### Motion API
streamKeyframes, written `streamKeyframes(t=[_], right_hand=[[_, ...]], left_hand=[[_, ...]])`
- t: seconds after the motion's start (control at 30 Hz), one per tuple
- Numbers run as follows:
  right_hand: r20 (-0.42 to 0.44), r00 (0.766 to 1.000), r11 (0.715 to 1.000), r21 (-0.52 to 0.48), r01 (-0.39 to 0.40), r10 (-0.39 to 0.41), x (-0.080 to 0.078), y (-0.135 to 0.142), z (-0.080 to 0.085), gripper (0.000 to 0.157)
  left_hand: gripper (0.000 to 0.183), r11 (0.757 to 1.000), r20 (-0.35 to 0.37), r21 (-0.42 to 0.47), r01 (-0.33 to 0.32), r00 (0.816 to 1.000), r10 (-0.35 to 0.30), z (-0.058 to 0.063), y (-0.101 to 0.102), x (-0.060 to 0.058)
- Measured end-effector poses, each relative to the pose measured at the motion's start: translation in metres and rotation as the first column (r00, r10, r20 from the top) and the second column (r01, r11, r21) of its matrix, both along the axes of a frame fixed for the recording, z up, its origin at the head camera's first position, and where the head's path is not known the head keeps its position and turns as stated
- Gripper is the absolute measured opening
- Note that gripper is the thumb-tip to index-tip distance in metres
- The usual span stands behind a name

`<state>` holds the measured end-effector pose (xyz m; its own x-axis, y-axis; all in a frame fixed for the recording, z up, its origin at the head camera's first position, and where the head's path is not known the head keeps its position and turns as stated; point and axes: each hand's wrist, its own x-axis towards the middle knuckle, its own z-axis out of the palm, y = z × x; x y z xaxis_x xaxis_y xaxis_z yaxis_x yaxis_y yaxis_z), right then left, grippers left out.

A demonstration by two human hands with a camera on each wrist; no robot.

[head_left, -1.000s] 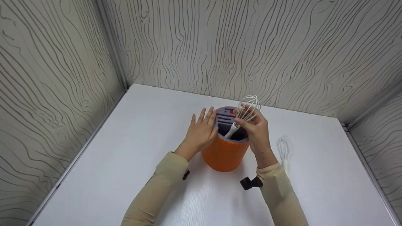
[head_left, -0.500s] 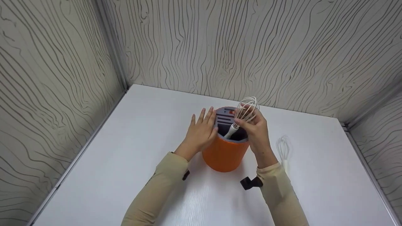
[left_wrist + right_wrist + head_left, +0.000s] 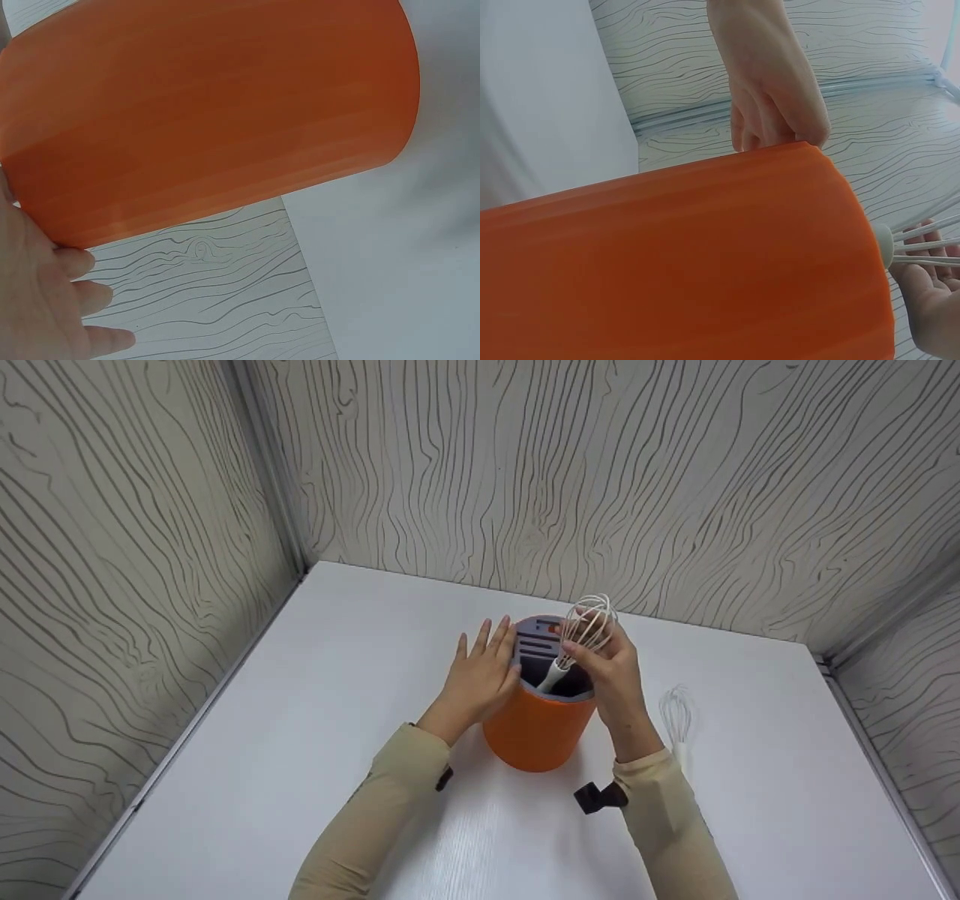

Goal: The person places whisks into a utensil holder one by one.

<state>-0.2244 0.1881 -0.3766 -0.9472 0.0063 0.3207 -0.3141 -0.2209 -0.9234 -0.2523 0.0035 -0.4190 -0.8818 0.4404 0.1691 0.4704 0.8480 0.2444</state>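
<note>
An orange cylindrical utensil holder (image 3: pixel 538 733) stands on the white table, its grey top part slotted at the back and open at the front. My left hand (image 3: pixel 478 679) rests against its left side near the rim, fingers straight; the left wrist view shows the same hand (image 3: pixel 37 289) at the holder's top end. With thumb and fingers, my right hand (image 3: pixel 619 671) holds a white whisk (image 3: pixel 555 673) by its wires. The whisk leans with its handle down in the front opening, the handle's lower end hidden inside. In the right wrist view, the handle's top (image 3: pixel 886 246) shows just beyond the rim.
A second whisk (image 3: pixel 677 718) lies on the table (image 3: pixel 780 780) to the right, its handle partly behind the right sleeve (image 3: pixel 664 795). Wood-patterned panels (image 3: pixel 480 472) enclose the table at the back and both sides.
The whisk has sunk slightly in the holder's opening, its wire loops now a little lower. My left hand and the holder stay practically where they were.
</note>
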Motion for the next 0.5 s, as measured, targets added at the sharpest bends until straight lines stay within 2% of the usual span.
streamKeyframes(t=[0.17,0.5], right_hand=[[-0.001,1.000,1.000,-0.012,-0.001,0.001,-0.0001,-0.0004,0.0000,0.048],[0.009,1.000,1.000,-0.012,0.004,-0.003,0.0012,-0.0002,0.0018,0.053]], left_hand=[[0.060,1.000,-0.006,0.002,-0.006,1.000,0.006,-0.0004,0.0002,0.0001],[0.061,1.000,-0.007,0.010,-0.006,1.000,0.006,-0.0019,0.0007,-0.0012]])
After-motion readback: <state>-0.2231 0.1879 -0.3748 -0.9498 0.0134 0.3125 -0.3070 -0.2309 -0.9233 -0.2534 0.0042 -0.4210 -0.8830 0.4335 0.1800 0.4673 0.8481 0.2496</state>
